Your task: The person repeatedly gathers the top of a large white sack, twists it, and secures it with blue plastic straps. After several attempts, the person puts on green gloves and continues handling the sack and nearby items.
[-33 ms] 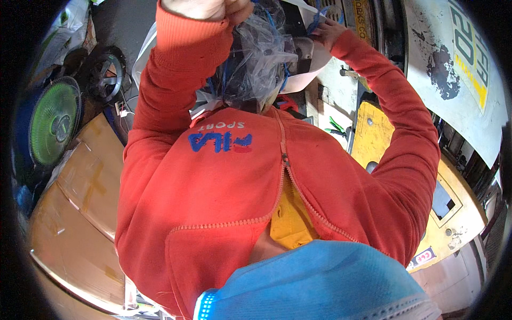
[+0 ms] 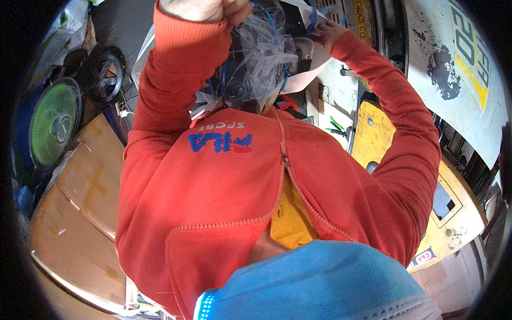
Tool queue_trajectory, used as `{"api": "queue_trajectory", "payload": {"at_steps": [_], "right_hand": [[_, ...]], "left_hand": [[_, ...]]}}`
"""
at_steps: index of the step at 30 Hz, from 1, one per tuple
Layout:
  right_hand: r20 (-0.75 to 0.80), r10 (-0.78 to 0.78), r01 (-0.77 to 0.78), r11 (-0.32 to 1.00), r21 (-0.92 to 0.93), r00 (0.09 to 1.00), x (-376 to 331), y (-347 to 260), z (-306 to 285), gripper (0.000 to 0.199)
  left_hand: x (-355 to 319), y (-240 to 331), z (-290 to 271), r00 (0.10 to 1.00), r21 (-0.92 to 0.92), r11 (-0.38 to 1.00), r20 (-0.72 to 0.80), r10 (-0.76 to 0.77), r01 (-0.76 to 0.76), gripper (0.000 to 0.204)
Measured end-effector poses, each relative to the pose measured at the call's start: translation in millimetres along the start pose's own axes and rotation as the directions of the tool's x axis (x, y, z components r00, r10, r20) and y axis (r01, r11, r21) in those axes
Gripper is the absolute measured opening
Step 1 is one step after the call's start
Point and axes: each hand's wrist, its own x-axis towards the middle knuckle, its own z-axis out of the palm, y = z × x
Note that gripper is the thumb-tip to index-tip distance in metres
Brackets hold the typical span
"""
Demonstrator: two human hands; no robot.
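Note:
At the top edge my left hand [image 2: 205, 8] is partly cut off, its fingers curled closed. What it holds, if anything, is hidden. Farther right, my right hand [image 2: 329, 35] has bent fingers closed at a blue cord [image 2: 313, 22] beside a white sheet [image 2: 314, 63]. Between the hands lies crumpled clear plastic wrap [image 2: 261, 56], crossed by thin blue strands, over a dark object [image 2: 292, 24] that is mostly covered. Both arms wear red sleeves.
To the left stand a green-bladed fan [image 2: 56, 125], a dark wheel [image 2: 108, 77] and a large taped cardboard box [image 2: 80, 213]. On the right are a yellow machine panel [image 2: 373, 133], green-handled pliers [image 2: 336, 126] and a scuffed white board [image 2: 453, 64].

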Motion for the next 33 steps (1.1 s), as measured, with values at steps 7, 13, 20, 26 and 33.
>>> {"api": "queue_trajectory", "payload": {"at_steps": [7,13,20,26,33], "right_hand": [[-0.044,0.184,-0.179,0.979,0.097,0.982,1,-10,-17,0.024],[0.553,0.325,-0.472,0.87,0.145,0.767,35,-10,-37,0.023],[0.592,0.221,-0.361,0.924,0.128,0.775,44,3,-49,0.026],[0.41,0.201,-0.293,0.94,0.173,0.89,11,5,-34,0.028],[0.317,0.646,-0.553,0.198,0.809,0.695,-5,-6,-11,0.023]], "left_hand": [[9,9,-7,0.977,-0.08,0.993,0.202,-0.067,0.084,0.031],[19,-5,-9,0.976,0.058,0.998,0.219,-0.013,0.0,0.036],[41,-15,-1,0.969,0.32,0.933,0.125,-0.213,0.164,0.026],[89,-95,7,0.871,0.839,0.515,0.375,-0.318,-0.173,0.027],[101,-167,38,0.263,0.335,-0.081,0.545,-0.796,-0.939,0.017]]}}
